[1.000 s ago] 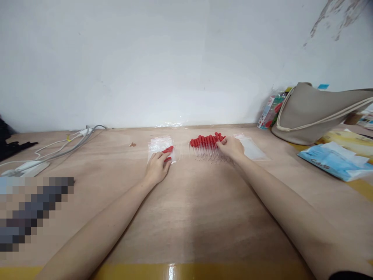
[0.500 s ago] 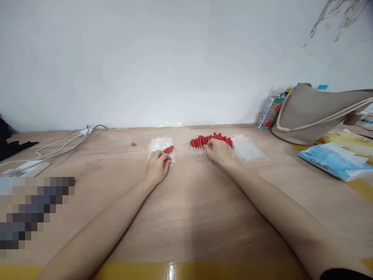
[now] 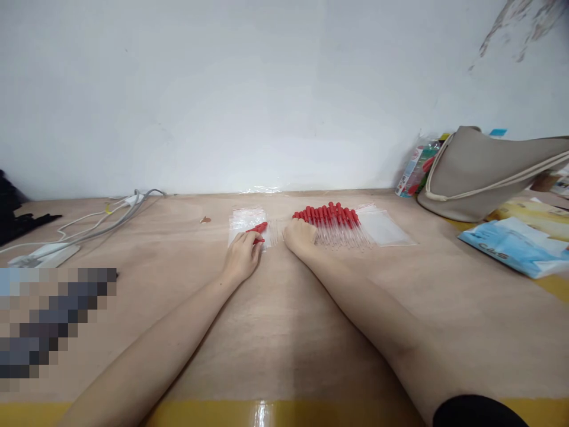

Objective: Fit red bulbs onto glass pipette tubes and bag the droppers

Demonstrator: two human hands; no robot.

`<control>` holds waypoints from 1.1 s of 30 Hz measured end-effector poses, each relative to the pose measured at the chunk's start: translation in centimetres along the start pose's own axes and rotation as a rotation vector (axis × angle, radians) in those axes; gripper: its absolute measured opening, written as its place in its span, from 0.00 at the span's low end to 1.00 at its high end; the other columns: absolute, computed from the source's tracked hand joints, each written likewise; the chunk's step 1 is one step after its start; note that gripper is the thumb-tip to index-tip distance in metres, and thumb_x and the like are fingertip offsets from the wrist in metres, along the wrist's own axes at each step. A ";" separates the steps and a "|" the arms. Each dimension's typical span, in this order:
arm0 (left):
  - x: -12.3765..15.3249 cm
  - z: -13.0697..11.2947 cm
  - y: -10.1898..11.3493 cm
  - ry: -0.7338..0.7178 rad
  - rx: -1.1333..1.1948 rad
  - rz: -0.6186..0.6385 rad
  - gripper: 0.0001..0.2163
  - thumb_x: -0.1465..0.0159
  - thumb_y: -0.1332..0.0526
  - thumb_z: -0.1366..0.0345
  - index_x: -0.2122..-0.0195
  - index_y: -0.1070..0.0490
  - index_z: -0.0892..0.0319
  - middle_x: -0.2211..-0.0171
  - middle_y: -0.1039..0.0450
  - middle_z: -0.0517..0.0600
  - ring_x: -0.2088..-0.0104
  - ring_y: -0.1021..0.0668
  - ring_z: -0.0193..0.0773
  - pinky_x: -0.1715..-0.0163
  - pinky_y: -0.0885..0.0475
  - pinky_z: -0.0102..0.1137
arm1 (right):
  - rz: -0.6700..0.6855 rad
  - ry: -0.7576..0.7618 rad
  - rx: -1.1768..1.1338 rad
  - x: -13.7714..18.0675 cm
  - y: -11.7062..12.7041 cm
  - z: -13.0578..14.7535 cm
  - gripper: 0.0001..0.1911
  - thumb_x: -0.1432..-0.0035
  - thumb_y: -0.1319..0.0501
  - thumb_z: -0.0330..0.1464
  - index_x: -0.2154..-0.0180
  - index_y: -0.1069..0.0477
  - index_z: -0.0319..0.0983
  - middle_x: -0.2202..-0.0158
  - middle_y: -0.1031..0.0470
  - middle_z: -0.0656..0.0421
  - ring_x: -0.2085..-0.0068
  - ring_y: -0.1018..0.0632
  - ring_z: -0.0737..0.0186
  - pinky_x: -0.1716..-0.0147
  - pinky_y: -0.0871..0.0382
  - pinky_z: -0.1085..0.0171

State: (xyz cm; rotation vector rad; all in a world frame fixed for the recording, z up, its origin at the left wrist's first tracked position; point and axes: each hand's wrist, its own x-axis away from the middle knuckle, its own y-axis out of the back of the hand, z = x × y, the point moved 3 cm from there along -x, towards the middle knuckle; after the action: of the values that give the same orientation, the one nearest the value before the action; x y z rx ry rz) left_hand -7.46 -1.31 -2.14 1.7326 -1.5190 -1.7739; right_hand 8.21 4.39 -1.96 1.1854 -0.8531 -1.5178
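Observation:
My left hand [image 3: 242, 254] is closed on a red rubber bulb [image 3: 259, 241], over a clear zip bag [image 3: 242, 220]. Another red bulb [image 3: 262, 227] lies just beyond its fingertips. To the right of that bag sit thin clear tubes [image 3: 274, 230]. My right hand [image 3: 299, 236] is curled shut beside these tubes, at the left end of a row of droppers [image 3: 340, 222] with red bulbs and slender clear stems. Its fingertips are turned away from me, so whatever they grip is hidden.
A second clear bag [image 3: 389, 228] lies right of the droppers. Farther right are a blue tissue pack [image 3: 511, 246], a grey-beige bag [image 3: 475, 178] and a plastic bottle [image 3: 413, 172]. Cables [image 3: 111, 219] and a power strip [image 3: 47, 256] occupy the left. A white wall [image 3: 267, 107] stands behind.
My right hand has moved left from the middle of the dropper row to its left end, uncovering the stems. My left hand stays by the bag, still holding the red bulb.

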 end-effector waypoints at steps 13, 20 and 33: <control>1.1 -2.8 0.1 -0.139 0.180 -0.008 0.07 0.37 0.47 0.66 0.61 0.32 0.58 0.66 0.33 0.50 0.64 0.28 0.36 0.63 0.31 0.31 | -0.191 0.534 -0.394 8.3 3.1 -6.0 0.10 0.40 0.52 0.31 0.62 0.34 0.36 0.66 0.28 0.53 0.63 0.28 0.60 0.62 0.36 0.61; 2.2 -7.1 -0.2 -0.181 0.285 0.162 0.07 0.37 0.47 0.65 0.62 0.31 0.58 0.67 0.29 0.50 0.65 0.27 0.37 0.63 0.32 0.33 | -0.238 0.649 -0.428 11.7 4.9 -8.3 0.14 0.39 0.53 0.29 0.58 0.32 0.39 0.63 0.27 0.54 0.62 0.27 0.62 0.63 0.33 0.64; 2.2 -7.2 -0.6 -0.044 0.307 0.192 0.08 0.37 0.46 0.63 0.62 0.30 0.58 0.68 0.25 0.48 0.67 0.24 0.37 0.65 0.30 0.31 | -0.205 0.731 -0.342 11.3 4.5 -7.6 0.10 0.40 0.50 0.29 0.61 0.32 0.36 0.65 0.27 0.55 0.64 0.28 0.63 0.63 0.40 0.62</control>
State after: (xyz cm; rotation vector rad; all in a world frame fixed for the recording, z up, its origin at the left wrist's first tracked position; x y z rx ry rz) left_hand -1.78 -6.27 -2.17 1.6153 -1.9901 -1.5596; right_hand 16.40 -7.38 -2.83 1.4453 0.0144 -1.1763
